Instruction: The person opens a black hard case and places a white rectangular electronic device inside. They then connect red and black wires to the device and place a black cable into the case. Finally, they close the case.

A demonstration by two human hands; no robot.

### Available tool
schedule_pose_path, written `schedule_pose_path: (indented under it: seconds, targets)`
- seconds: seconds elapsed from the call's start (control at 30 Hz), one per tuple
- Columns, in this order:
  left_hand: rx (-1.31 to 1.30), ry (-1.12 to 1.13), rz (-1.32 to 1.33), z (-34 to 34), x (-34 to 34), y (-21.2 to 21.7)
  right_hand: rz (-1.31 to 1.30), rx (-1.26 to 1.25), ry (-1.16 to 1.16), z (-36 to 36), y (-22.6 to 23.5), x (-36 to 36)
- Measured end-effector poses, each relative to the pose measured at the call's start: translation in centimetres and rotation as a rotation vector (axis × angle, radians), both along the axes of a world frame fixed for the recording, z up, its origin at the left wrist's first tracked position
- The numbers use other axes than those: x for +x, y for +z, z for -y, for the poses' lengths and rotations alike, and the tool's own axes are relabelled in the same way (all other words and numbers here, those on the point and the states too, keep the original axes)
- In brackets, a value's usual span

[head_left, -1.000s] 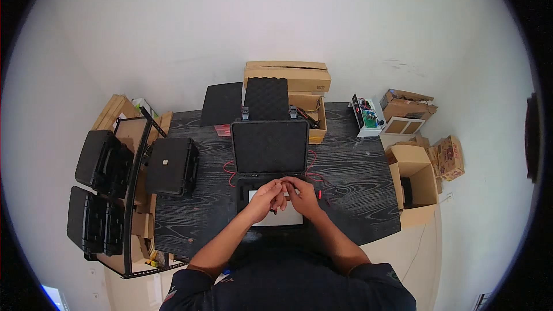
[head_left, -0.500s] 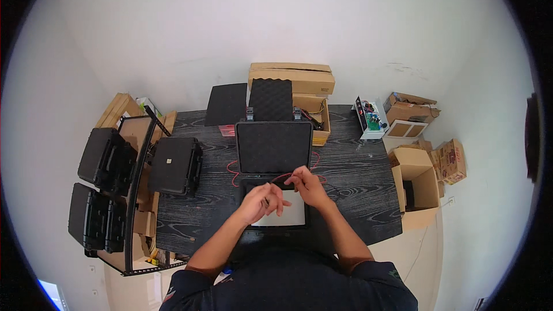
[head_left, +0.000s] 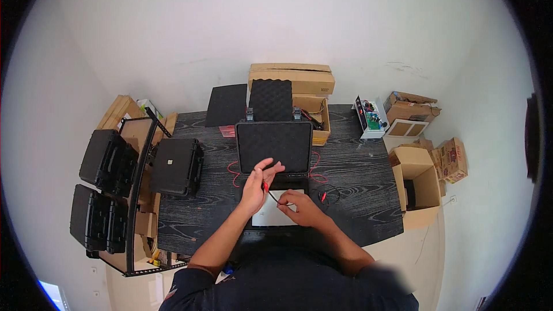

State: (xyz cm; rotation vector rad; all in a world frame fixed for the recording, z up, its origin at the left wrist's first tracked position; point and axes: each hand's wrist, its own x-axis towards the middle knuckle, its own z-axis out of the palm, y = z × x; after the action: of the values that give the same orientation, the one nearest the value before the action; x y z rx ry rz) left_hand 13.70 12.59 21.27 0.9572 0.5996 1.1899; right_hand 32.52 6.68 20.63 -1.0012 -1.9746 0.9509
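Note:
An open black hard case (head_left: 246, 124) stands on the table before me, its lid upright and lined with dark foam (head_left: 273, 147). A silver-grey panel (head_left: 288, 216) fills much of its lower half. Above the panel's left part, my left hand (head_left: 254, 191) is raised with several fingers extended. A thin black lead (head_left: 272, 194) with a red part (head_left: 265, 186) lies against that hand, apparently held by it. My right hand (head_left: 302, 208) pinches the lead's other visible stretch over the panel. Red wire (head_left: 317, 170) loops out beside the case. A red clip (head_left: 323, 197) on black cable rests right of it.
Behind the case are wavy foam (head_left: 271, 99), a dark flat sheet (head_left: 226, 105) and cardboard boxes (head_left: 291, 78). Another black case (head_left: 175, 164) sits left, near a rack with more cases (head_left: 95, 219). A circuit-board unit (head_left: 371, 116) stands far right; an open carton (head_left: 416, 164) is beyond the table's right edge.
My right hand has moved down and slightly left, off the red wire, and now pinches a black lead. My left hand has risen and turned. The red clip on the right has come into view.

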Motion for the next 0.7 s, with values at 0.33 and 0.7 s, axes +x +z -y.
schedule_pose_path:
  seconds: [0.33, 0.7]
  targets:
    - [-0.133, -0.529, -0.383, 2.0, 0.0, -2.6, 0.193, 0.131, -0.156, -1.6, 4.8, 2.1]
    - [-0.279, -0.875, -0.170, 1.5, -1.6, -0.8, -0.083, -0.085, 0.043, -3.4, 1.4, 2.7]
